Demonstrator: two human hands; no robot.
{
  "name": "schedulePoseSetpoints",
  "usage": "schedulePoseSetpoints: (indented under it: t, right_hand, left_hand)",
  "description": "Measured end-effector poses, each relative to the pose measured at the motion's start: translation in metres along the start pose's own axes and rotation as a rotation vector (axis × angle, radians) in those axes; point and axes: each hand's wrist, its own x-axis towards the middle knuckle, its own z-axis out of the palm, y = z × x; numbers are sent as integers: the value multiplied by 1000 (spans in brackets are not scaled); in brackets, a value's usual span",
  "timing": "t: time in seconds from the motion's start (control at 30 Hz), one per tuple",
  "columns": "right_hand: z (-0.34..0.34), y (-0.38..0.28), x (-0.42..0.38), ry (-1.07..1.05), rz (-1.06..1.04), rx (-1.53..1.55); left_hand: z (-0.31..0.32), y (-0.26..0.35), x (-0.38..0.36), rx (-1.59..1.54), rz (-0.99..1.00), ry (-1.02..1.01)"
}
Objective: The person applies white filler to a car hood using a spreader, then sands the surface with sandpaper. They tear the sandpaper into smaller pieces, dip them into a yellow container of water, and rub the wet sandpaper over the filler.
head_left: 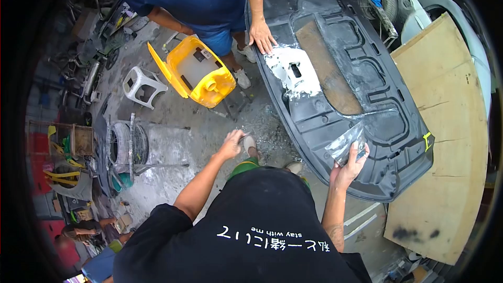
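My right hand [353, 163] is closed on a see-through plastic sheet [344, 144] with whitish smears, held over the near end of a black car hood [387, 110]. The ribbed underside of the hood faces up. A white filler patch [293, 71] with a dark slot in it covers part of its left side. My left hand [230, 144] hangs over the floor to the left of the hood, fingers curled. A small greyish thing shows at its fingertips, too small to name.
Across the hood stands a person in blue, one hand [262, 35] resting beside the patch. A yellow bin [217, 85] with its lid open and a white stool [144, 86] stand to the left. A wooden board [445, 141] lies along the right; wheel rims [121, 144] are at far left.
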Motion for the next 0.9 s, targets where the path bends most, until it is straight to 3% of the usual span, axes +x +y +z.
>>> schedulePoseSetpoints:
  t: [0.1,0.13,0.27,0.33,0.37,0.47,0.57,0.63,0.73,0.9]
  right_hand:
    - [8,-5,3,12,-17,-6]
    - [11,-7,5,-25,-13,-4]
    - [12,-2,15,-126,74,-79]
    - [28,2,13,-77,75,-103]
    - [31,7,13,-91,83,-102]
    - [49,4,4,-41,144,-145]
    - [42,13,10,-166,158,-161]
    - [48,17,9,-201,162,-122]
    - [52,18,7,-204,152,-200]
    - [49,22,6,-219,73,-429]
  left_hand:
    - [13,-64,-44,21,-140,-11]
    - [12,-69,-53,21,-241,-15]
    - [-1,-57,-62,-152,-280,69]
    - [-21,-15,-45,-229,-90,152]
    - [-32,5,-34,-235,-90,144]
    - [-53,67,14,-88,240,170]
    - [-83,141,50,-134,297,73]
    - [-100,186,64,-186,452,88]
    - [-112,218,82,-122,611,23]
    - [-118,247,97,-17,705,13]
